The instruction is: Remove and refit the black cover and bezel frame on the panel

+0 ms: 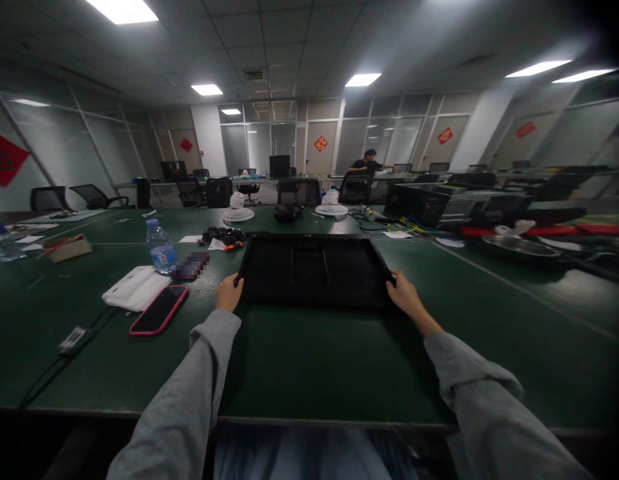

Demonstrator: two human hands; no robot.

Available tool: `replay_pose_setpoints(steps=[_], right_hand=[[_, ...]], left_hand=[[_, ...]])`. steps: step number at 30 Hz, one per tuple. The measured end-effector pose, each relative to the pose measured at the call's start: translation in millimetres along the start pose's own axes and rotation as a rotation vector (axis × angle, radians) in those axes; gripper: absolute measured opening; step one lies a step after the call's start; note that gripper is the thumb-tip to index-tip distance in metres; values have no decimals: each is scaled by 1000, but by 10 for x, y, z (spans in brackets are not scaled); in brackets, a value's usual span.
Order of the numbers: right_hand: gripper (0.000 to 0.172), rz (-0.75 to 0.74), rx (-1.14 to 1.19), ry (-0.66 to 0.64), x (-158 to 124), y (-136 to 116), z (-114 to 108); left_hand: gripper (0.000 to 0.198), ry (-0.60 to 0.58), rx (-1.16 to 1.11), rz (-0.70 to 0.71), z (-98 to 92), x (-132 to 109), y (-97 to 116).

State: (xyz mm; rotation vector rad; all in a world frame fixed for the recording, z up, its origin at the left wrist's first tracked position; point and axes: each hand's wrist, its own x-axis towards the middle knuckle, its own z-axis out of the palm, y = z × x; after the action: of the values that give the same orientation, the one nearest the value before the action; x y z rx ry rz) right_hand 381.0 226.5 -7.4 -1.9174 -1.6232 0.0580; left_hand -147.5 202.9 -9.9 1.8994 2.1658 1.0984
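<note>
A black rectangular tray-like panel point(269, 280) with a raised rim lies on the green table in front of me. Two thin rods and a bracket-like shape show inside it, though the dark surface hides finer detail. My left hand point(230, 292) grips its left edge near the front corner, fingers wrapped round the rim. On the opposite side, my right hand point(403, 292) holds the right edge in the same way. The fingertips of both hands are partly hidden by the panel.
Left of the panel are a pink-edged phone point(160, 311), a white tissue pack point(135, 288), a water bottle point(160, 248) and a cable point(54, 363). Two small white fans point(238, 209) stand behind. A metal pan point(522, 250) sits at right. Another person point(368, 162) sits far back.
</note>
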Motion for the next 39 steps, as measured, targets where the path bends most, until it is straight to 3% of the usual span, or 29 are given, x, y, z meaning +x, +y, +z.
replay_pose_setpoints(steps=[7, 11, 17, 20, 27, 32, 36, 39], right_hand=[[53, 23, 47, 12, 28, 22, 34], [52, 58, 199, 35, 39, 34, 22], [65, 197, 691, -216, 39, 115, -22], [71, 239, 757, -244, 33, 114, -55], [68, 194, 845, -273, 41, 64, -112], [65, 210, 832, -239, -3, 2, -139], [65, 141, 816, -190, -29, -90, -160], [64, 158, 803, -102, -14, -109, -188]], left_hand=[[37, 11, 3, -14, 1, -8, -3], [36, 5, -25, -10, 13, -1, -6], [35, -16, -51, -18, 7, 8, -4], [37, -15, -55, -16, 16, 14, -17], [37, -17, -69, -39, 14, 16, -22], [37, -14, -83, -34, 14, 15, -30], [39, -13, -106, -38, 43, 26, -25], [45, 28, -151, -54, 61, 39, -23]])
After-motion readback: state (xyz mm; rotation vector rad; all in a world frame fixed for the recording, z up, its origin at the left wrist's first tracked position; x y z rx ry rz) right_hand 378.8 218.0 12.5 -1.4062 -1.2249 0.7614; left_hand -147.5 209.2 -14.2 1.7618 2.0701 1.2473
